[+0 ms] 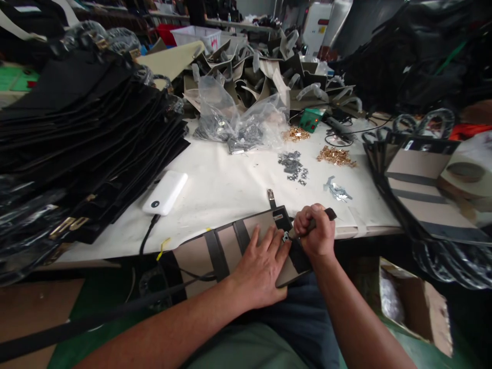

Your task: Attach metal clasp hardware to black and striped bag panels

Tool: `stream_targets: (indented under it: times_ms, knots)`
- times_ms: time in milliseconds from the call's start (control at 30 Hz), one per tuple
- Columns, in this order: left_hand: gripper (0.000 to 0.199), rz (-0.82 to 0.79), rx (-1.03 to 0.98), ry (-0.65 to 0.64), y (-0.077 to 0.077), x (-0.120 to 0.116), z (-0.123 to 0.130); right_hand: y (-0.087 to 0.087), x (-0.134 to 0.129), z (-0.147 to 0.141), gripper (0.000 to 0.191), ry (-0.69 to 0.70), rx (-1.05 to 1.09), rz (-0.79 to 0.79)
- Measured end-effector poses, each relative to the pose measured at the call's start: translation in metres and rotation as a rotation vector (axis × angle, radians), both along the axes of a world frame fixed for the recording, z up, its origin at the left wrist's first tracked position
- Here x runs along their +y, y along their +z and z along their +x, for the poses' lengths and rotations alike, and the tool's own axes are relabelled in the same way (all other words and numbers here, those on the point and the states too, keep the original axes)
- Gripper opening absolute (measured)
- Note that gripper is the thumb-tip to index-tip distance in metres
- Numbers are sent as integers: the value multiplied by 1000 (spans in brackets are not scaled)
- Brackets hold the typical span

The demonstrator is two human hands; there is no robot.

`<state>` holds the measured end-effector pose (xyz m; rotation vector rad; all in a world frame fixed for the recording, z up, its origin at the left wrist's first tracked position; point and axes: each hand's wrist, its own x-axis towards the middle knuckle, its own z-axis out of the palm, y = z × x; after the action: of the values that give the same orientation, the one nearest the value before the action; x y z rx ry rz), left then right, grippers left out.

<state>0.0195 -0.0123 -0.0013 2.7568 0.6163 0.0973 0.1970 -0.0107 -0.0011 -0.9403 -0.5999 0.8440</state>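
Note:
A beige bag panel (253,223) with black bands lies tilted across the table's front edge and my lap. My left hand (261,261) rests flat on it, fingers stretched toward a small silver metal plate (285,237) on its black end strip. My right hand (315,230) is closed round a dark-handled tool (330,213), like a screwdriver or awl. The tool's narrow end points at the metal plate; whether it touches cannot be made out. A short black strap with a metal fitting (271,195) sticks out past the panel's far edge.
Black bag pieces (96,123) are stacked at left, beside a white power bank (165,192) with a cable. Grey plates (292,165), gold fittings (336,156) and plastic bags (246,123) lie farther back. More panels (417,179) stand at right, above a cardboard box (417,302).

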Motion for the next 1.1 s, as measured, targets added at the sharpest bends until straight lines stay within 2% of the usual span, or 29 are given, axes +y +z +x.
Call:
stream_targets:
  times_ms: [167, 367, 600, 733, 833, 933, 1100]
  knots:
    - [99, -29, -26, 3, -1, 5, 0, -4, -6, -4, 32, 49, -265, -68]
    - [103, -43, -56, 0, -7, 9, -2, -4, -8, -4, 34, 65, -372, -126]
    - [102, -62, -45, -2, -2, 11, 0, -3, -8, -3, 31, 42, -311, -118]
    - [100, -63, -21, -2, 3, 13, 2, 7, -8, -2, 16, -81, -263, -153]
    - [97, -46, -3, -10, 5, 13, 3, 15, -3, -1, 25, -178, -118, -99]
    - [97, -38, 5, -12, 5, 13, 4, 14, 3, 1, 39, -179, 6, -34]
    - [97, -36, 12, -17, 4, 14, 4, 6, 6, 6, 36, -147, 118, -20]
